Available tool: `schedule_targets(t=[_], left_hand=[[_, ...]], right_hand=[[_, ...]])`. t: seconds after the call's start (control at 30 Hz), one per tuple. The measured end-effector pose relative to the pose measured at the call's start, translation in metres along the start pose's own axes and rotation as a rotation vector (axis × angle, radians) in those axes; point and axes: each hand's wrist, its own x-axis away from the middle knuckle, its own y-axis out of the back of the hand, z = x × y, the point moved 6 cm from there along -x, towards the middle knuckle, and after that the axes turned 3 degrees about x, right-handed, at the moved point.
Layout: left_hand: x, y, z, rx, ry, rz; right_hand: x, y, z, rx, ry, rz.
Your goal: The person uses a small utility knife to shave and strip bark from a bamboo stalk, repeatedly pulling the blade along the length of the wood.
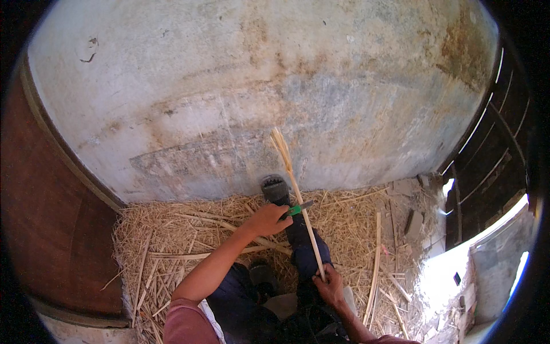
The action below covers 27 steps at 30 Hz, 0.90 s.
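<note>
My left hand (267,221) is closed round the green handle of a knife (295,210). Its dark blade lies across a long pale stick (298,191), at about the middle of its length. The stick looks like split wood or bamboo, and its far end fans out into frayed curls near the wall. My right hand (330,285) grips the near end of the stick, over my lap. Beneath the stick my right leg (314,252) in dark cloth is stretched forward, and its dark shoe (275,188) is close to the wall.
Straw-like shavings (189,221) cover the floor, with long pale strips (375,264) among them. A stained plaster wall (229,103) rises ahead. A brown panel (63,200) stands at the left, dark boards (492,155) at the right. A grey block (413,223) lies near the right corner.
</note>
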Motion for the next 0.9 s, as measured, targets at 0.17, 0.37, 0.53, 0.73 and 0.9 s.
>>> schedule_targets(t=[0.17,0.37,0.53,0.73,0.9], left_hand=[[-0.003,-0.003,0.004,0.044,0.048,-0.031],[0.0,-0.006,0.027,0.0,0.067,-0.132],[0.002,-0.002,0.039,-0.039,0.096,-0.226],[0.001,-0.004,0.002,0.113,0.325,0.292],[0.004,-0.002,0.015,0.157,0.44,0.171]], right_hand=[[0.002,0.002,-0.011,-0.04,0.015,0.032],[0.014,0.012,-0.011,-0.054,-0.049,0.168],[0.028,0.022,0.02,0.078,-0.131,0.233],[0.017,-0.001,-0.037,-0.022,-0.114,0.181],[0.017,-0.001,-0.036,-0.044,-0.097,0.149]])
